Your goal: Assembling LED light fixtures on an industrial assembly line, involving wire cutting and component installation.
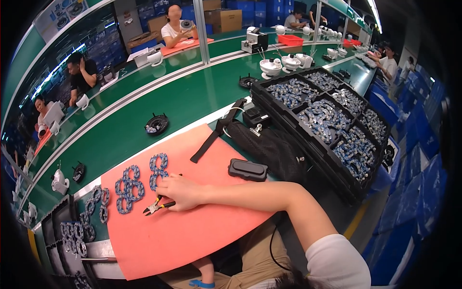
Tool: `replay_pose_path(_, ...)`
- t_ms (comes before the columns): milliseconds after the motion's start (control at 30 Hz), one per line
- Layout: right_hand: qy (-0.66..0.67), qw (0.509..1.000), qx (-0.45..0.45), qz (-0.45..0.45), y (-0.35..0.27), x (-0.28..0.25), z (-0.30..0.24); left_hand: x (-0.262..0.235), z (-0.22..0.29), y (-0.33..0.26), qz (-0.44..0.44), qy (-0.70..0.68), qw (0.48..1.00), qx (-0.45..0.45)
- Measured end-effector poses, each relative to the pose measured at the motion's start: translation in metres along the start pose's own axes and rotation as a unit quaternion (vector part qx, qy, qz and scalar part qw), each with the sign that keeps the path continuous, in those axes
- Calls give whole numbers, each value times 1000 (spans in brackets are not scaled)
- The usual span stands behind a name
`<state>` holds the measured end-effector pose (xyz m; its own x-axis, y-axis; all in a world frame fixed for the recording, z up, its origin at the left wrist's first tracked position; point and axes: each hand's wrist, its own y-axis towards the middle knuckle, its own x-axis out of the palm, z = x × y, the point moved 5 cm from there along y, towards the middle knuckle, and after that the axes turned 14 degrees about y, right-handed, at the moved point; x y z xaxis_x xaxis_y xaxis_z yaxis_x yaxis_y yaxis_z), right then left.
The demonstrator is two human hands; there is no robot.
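Observation:
My right hand [180,192] is closed round a pair of diagonal cutters [153,208] with black and yellow handles. Their jaws point left, just above the salmon-coloured mat [168,245]. Past my fingertips lies a figure-eight panel of small ring-shaped circuit boards [159,167], its near end close to my fingers. A larger cluster of joined rings [129,189] sits to its left, and more ring boards [95,207] lie over the mat's left edge. Below the mat's near edge shows bare skin with a blue band [201,283], possibly my left wrist; no fingers are visible there.
At right stands a divided black tray [308,130] full of small boards. Before it lie a black mesh bag [262,144] and a black oblong case [248,169]. A round black part [156,124] sits on the green conveyor [197,91]. Co-workers sit across the line.

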<state>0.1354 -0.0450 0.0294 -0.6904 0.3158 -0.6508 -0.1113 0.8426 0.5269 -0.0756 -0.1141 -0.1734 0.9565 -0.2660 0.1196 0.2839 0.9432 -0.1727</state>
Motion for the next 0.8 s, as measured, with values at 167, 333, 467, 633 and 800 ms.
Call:
replay_pose_path(167, -40, 997, -58, 19, -4, -4, -8, 12, 17, -32, -155, 281, 913, 253)
replay_pose_path(333, -13, 993, -107, 46, -3, -1, -17, 36, 91, -67, -201, 303, 862, 354)
replay_pose_path(467, 146, 980, -47, 131, -1, -19, -38, 38, 145, -69, -150, 254, 856, 424)
replay_pose_path(633, 253, 962, -2, 101, 5, -10, -59, 8, 170, -30, -28, 332, 838, 431)
replay_pose_path(800, 362, 918, 144, 77, -21, 2, -51, 40, 216, 20, 1, 276, 886, 372)
